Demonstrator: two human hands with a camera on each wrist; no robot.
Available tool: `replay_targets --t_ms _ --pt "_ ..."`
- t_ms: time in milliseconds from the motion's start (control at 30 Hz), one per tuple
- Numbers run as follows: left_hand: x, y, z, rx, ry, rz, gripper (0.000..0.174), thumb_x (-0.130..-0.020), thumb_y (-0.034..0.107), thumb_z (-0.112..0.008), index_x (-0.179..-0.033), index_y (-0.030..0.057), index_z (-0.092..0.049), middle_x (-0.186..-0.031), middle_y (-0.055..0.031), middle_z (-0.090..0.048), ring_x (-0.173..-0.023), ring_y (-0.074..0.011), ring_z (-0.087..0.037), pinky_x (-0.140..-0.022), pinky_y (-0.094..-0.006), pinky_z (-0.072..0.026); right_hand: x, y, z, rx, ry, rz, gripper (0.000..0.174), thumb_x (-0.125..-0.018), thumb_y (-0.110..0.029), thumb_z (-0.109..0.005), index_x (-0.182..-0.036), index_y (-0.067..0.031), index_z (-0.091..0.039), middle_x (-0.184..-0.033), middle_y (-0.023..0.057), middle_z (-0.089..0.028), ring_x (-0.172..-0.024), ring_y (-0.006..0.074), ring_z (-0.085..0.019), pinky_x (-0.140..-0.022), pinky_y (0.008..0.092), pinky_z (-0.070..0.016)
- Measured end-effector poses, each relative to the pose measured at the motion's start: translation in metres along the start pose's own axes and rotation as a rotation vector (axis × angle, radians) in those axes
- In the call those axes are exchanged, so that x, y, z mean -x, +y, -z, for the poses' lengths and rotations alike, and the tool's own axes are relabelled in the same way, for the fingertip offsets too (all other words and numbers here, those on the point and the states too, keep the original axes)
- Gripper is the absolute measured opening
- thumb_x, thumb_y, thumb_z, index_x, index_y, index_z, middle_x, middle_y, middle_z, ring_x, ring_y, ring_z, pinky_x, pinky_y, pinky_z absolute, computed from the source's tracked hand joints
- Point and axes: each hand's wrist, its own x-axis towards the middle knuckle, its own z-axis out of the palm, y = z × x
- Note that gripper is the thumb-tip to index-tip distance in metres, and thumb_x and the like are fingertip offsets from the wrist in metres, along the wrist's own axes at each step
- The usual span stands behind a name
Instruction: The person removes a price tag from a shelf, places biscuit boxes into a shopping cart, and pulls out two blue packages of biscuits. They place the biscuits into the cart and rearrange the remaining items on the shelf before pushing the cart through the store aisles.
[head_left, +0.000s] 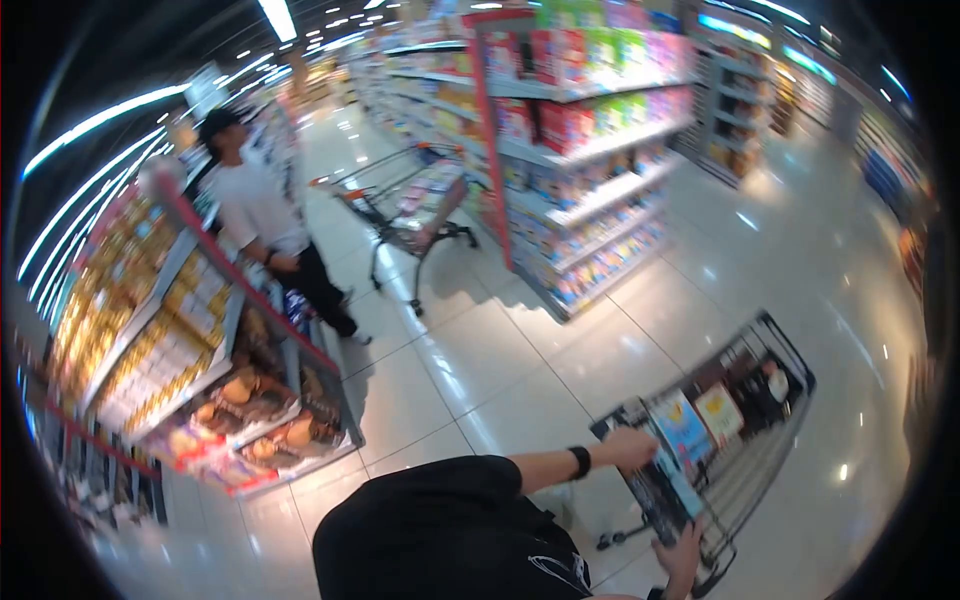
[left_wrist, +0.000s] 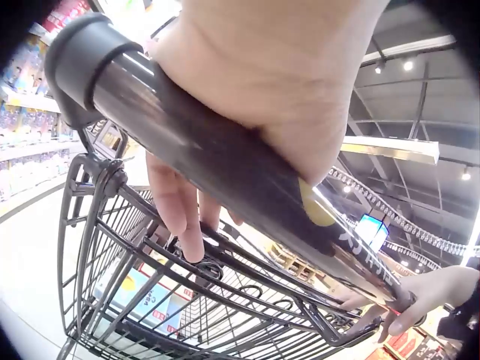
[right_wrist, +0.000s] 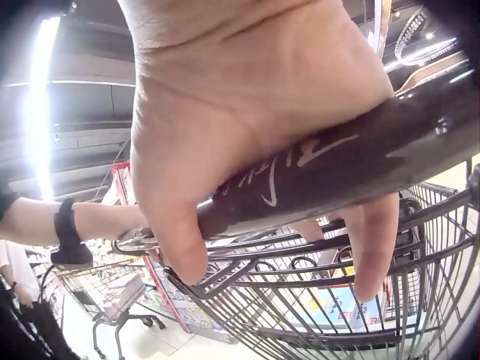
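Note:
A shopping cart point(head_left: 770, 492) with a dark wire basket stands before me at the lower right of the head view. My left hand point(head_left: 630, 450) holds one end of its thick dark handle point(left_wrist: 202, 146); in the left wrist view the palm lies over the bar and the fingers point(left_wrist: 171, 196) hang down its far side. Toward the other end, my right hand point(head_left: 682, 560) holds the same handle, with thumb and fingers point(right_wrist: 371, 247) bent over it in the right wrist view. Inside the basket are a blue package point(head_left: 682, 425), a yellowish package point(head_left: 720, 412) and dark items.
Ahead is a tall shelf end point(head_left: 590, 150) stacked with colourful boxes. Another cart point(head_left: 405, 200) with goods stands in the aisle beside it. A person point(head_left: 260, 205) in a white shirt stands at the left, near a display point(head_left: 180, 340) of golden packages. Shiny tiled floor point(head_left: 420, 390) lies between.

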Motion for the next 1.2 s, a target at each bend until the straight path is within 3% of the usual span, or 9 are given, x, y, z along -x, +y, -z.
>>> replay_targets --t_ms 67,100,133,200,500,667,800,1000,1200 --pt "-0.022 -0.003 -0.004 0.038 0.064 -0.044 0.015 -0.084 0.023 -0.055 -0.086 0.0125 -0.066 -0.079 -0.0136 -0.067 -0.078 -0.0347 -0.066 -0.065 -0.0470 -0.0521 -0.019 -0.047 0.044 0.093 -0.197 -0.354 0.097 -0.062 -0.041 -0.082 -0.139 0.0029 -0.041 -0.152 0.0204 -0.029 -0.130 0.0372 -0.044 -0.103 0.0440 -0.0422" --pt "-0.029 -0.005 -0.004 0.051 0.085 -0.020 0.015 -0.084 0.023 -0.055 -0.086 0.0125 -0.066 -0.079 -0.0136 -0.067 -0.078 -0.0347 -0.066 -0.065 -0.0470 -0.0521 -0.010 -0.051 0.058 0.077 -0.090 -0.120 0.078 -0.077 -0.050 -0.072 -0.135 -0.0044 -0.048 -0.149 0.0197 -0.036 -0.129 0.0366 -0.045 -0.100 0.0461 -0.0431" --pt "-0.036 -0.007 -0.005 0.056 0.060 -0.041 0.014 -0.083 0.022 -0.057 -0.086 0.0113 -0.066 -0.078 -0.0131 -0.067 -0.078 -0.0338 -0.066 -0.066 -0.0464 -0.0518 -0.013 -0.051 0.062 0.093 -0.087 -0.108 0.078 -0.077 -0.050 -0.072 -0.135 -0.0044 -0.048 -0.149 0.0197 -0.036 -0.129 0.0366 -0.045 -0.100 0.0461 -0.0431" --pt "-0.059 -0.008 0.001 0.054 0.051 -0.060 0.014 -0.082 0.021 -0.058 -0.086 0.0101 -0.066 -0.078 -0.0127 -0.067 -0.077 -0.0328 -0.066 -0.066 -0.0459 -0.0515 -0.031 -0.049 0.068 0.083 -0.158 -0.173 0.089 -0.076 -0.051 -0.072 -0.146 -0.0076 -0.037 -0.152 0.0184 -0.031 -0.134 0.0374 -0.040 -0.105 0.0449 -0.0406" --pt "-0.127 -0.020 -0.002 0.038 0.116 -0.141 0.009 -0.077 0.021 -0.063 -0.079 0.0122 -0.066 -0.077 -0.0094 -0.066 -0.080 -0.0302 -0.066 -0.067 -0.0443 -0.0510 -0.090 -0.049 0.105 0.142 -0.158 -0.215 0.081 -0.075 -0.051 -0.071 -0.140 -0.0094 -0.045 -0.144 0.0221 -0.041 -0.127 0.0410 -0.046 -0.103 0.0473 -0.0410" --pt "-0.166 -0.020 0.000 -0.025 -0.001 -0.064 0.015 -0.070 0.020 -0.068 -0.084 0.0146 -0.064 -0.090 -0.0086 -0.067 -0.081 -0.0306 -0.066 -0.069 -0.0440 -0.0524 -0.126 0.005 0.075 0.093 0.139 -0.112 0.080 -0.060 -0.037 -0.082 -0.125 0.0011 -0.056 -0.140 0.0221 -0.043 -0.120 0.0380 -0.052 -0.096 0.0435 -0.0477" --pt "-0.176 -0.007 0.019 -0.030 0.087 -0.101 0.012 -0.076 0.020 -0.064 -0.086 0.0124 -0.065 -0.091 -0.0093 -0.067 -0.086 -0.0302 -0.066 -0.070 -0.0457 -0.0523 -0.137 -0.006 0.105 0.053 0.197 -0.130 0.067 -0.060 -0.034 -0.082 -0.118 -0.0078 -0.063 -0.133 0.0176 -0.050 -0.112 0.0351 -0.056 -0.093 0.0425 -0.0490" --pt "-0.172 0.020 0.031 -0.053 0.128 -0.169 0.014 -0.087 0.023 -0.059 -0.089 0.0104 -0.064 -0.090 -0.0083 -0.066 -0.084 -0.0302 -0.065 -0.070 -0.0454 -0.0523 -0.132 0.004 0.118 0.124 0.239 -0.183 0.069 -0.054 -0.036 -0.082 -0.117 -0.0110 -0.066 -0.139 0.0165 -0.043 -0.129 0.0350 -0.039 -0.106 0.0478 -0.0313" --pt "-0.190 0.037 0.033 -0.087 0.116 -0.128 0.017 -0.088 0.028 -0.060 -0.089 0.0102 -0.063 -0.090 -0.0069 -0.066 -0.081 -0.0301 -0.065 -0.069 -0.0434 -0.0525 -0.141 0.021 0.134 0.101 0.190 -0.230 0.072 -0.055 -0.038 -0.079 -0.120 -0.0111 -0.065 -0.141 0.0169 -0.042 -0.128 0.0322 -0.041 -0.105 0.0441 -0.0319"
